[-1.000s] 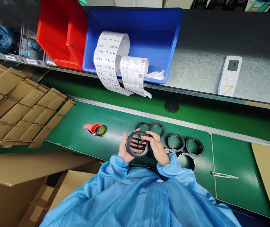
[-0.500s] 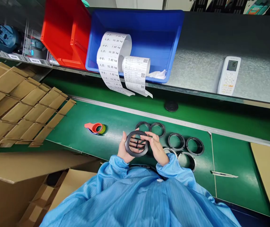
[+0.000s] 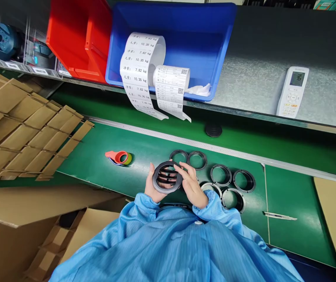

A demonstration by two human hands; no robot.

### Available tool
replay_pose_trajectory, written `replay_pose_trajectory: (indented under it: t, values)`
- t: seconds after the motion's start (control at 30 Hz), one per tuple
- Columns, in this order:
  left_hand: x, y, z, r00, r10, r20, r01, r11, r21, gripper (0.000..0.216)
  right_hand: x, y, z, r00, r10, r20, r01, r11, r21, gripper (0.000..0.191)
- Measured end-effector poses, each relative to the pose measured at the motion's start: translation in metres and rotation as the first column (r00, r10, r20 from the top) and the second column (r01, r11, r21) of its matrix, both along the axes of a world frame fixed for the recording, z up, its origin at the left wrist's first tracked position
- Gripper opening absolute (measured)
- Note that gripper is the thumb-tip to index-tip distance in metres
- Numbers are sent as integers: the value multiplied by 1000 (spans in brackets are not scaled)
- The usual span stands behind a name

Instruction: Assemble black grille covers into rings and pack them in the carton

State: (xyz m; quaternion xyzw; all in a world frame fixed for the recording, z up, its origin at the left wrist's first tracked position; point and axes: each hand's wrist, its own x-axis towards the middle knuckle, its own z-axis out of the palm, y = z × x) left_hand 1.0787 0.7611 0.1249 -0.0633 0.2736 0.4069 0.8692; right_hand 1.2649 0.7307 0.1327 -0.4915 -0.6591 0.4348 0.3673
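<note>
We are holding a black slatted vent ring (image 3: 167,177) just above the near edge of the green desk (image 3: 97,156), our left hand (image 3: 151,187) cupping its left rim and our right hand (image 3: 193,188) pinching its right rim, fingers (image 3: 185,169) of both clenched on it. Since a moment ago we are tilting it, so the slats are now lying more nearly level. Six plain black rings (image 3: 220,174) are lying just right of it, a red tape dispenser (image 3: 118,157) to the left.
</note>
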Motion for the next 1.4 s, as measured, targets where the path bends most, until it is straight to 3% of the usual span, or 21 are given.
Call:
replay_pose_trajectory:
  t: [0.1,0.3,0.47,0.53,0.63,0.7,0.8,0.9,0.97,1.03,1.1,1.23,1.33,1.4]
  values:
    - [2,2,6,999,-30,30,30,1000,-1,77,0,5,4,999,-27,-29,27,1000,5,57]
    - [8,9,13,996,-55,-63,45,989,-141,79,3,7,5,996,-76,-49,77,997,6,56]
    - [13,13,12,995,-82,-55,75,989,-124,77,8,7,4,996,-87,15,86,995,59,54]
    - [16,15,9,996,-49,-71,41,993,-113,72,9,7,1,989,-25,143,4,989,147,51]
    - [19,16,1,985,-26,-171,1,989,-148,66,8,4,-9,906,135,400,-237,947,217,48]
    - [18,15,-8,969,-73,-238,17,973,-230,64,7,2,-21,848,205,489,-309,940,143,49]
    - [14,13,-21,950,-123,-288,20,942,-335,62,3,-2,-39,830,296,473,-333,943,-6,50]
    - [14,13,-25,936,-151,-318,32,936,-349,57,-3,2,-51,870,329,368,-311,944,-108,82]
    - [17,16,-26,938,-147,-315,45,950,-308,50,-7,13,-55,905,293,310,-245,952,-184,111]
    - [21,22,-28,949,-130,-287,57,967,-249,51,-11,30,-60,919,289,266,-221,940,-258,127]
    - [23,30,-34,946,-138,-295,69,970,-233,57,-13,50,-67,928,277,250,-202,936,-288,126]
    - [21,52,-52,883,-201,-423,44,935,-353,59,-19,85,-86,920,177,351,-92,965,-245,102]
    - [19,66,-66,897,-196,-395,33,923,-383,58,-29,101,-95,875,283,392,-195,949,-249,87]
    - [16,71,-72,925,-124,-359,10,953,-301,56,-34,107,-96,832,341,437,-247,934,-259,93]
